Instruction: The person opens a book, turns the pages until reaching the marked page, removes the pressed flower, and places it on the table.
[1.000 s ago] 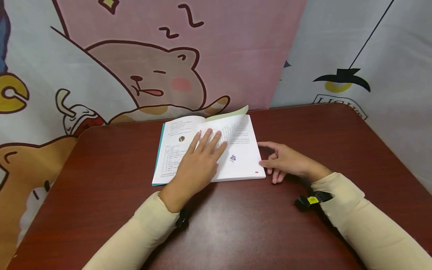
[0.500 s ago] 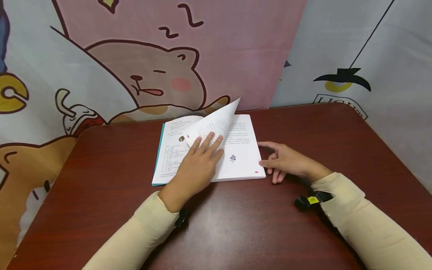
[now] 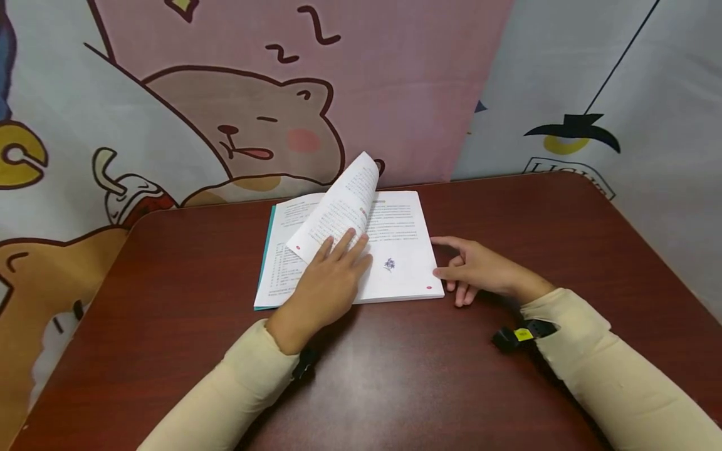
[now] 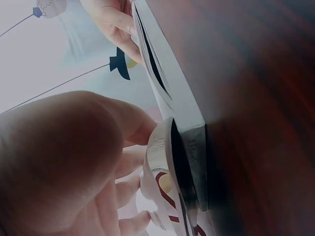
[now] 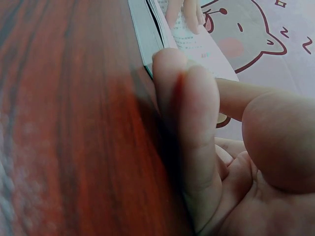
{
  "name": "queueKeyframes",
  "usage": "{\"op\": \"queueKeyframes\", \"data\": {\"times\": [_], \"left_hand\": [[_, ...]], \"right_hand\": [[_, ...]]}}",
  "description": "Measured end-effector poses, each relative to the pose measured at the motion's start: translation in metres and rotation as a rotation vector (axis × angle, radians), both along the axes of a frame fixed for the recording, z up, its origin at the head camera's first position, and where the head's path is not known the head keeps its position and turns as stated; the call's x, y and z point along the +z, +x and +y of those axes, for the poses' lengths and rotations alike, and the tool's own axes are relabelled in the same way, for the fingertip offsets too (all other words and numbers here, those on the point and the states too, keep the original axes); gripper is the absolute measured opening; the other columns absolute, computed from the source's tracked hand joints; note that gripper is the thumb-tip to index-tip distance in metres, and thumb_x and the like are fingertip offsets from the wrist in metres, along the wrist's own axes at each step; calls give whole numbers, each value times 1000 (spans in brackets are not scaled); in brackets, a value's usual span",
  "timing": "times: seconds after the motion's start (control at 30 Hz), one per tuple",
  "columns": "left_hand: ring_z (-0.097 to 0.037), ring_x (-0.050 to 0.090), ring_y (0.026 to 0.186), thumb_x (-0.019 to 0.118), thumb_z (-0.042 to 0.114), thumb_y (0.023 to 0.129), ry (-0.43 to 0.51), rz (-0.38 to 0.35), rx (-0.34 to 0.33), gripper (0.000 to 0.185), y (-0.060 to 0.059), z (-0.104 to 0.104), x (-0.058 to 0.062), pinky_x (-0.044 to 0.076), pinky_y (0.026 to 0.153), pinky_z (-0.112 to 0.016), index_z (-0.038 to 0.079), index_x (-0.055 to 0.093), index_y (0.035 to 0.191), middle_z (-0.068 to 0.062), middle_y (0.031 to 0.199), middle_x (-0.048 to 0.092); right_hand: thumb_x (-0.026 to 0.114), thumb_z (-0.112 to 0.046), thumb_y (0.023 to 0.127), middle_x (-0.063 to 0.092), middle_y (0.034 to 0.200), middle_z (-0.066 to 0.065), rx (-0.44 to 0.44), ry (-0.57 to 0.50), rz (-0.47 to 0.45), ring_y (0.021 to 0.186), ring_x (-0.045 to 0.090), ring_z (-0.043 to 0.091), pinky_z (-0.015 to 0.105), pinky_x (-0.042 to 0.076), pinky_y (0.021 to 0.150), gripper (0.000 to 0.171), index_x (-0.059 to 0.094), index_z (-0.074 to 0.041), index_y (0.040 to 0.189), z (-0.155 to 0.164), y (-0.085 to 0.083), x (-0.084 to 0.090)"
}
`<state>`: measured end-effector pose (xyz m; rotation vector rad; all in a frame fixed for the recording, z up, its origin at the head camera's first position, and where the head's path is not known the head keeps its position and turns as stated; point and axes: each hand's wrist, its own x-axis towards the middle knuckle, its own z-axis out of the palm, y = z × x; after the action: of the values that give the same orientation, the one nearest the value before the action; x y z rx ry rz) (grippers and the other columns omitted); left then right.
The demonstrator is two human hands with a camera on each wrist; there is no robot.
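Observation:
An open book with a teal cover edge lies on the table, printed text and a small purple flower showing on its right page. One leaf stands lifted and slants over the left page, its top corner raised. My left hand rests over the book's middle, fingers extended onto the lower part of that leaf. In the left wrist view, the book's thick page block shows beyond the thumb. At the book's right edge, my right hand touches with index finger and thumb; its other fingers curl loosely below.
The book lies towards the back of a dark reddish-brown table. Behind the table hangs a cloth printed with cartoon animals. A black device with a yellow label is strapped at the right wrist.
The lifted leaf has swung from right to left across the book, with its free corner now over the left page. My left fingers have drawn slightly nearer; my right hand has stayed still.

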<state>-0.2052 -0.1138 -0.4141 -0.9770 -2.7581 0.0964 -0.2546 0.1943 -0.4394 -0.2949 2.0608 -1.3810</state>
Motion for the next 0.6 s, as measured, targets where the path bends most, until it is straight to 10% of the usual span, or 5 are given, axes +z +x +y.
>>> {"op": "queueKeyframes", "data": {"times": [0.6], "left_hand": [[-32,35,149,52,7,96,6,-69,2,44,0,0,0,31,118,-53,7,57,140,-13,154,47]], "right_hand": [[67,-19,96,61,73,13,2,-3,1,52,69,25,44,58,50,80,17,-14,159,-2,-1,0]]}}
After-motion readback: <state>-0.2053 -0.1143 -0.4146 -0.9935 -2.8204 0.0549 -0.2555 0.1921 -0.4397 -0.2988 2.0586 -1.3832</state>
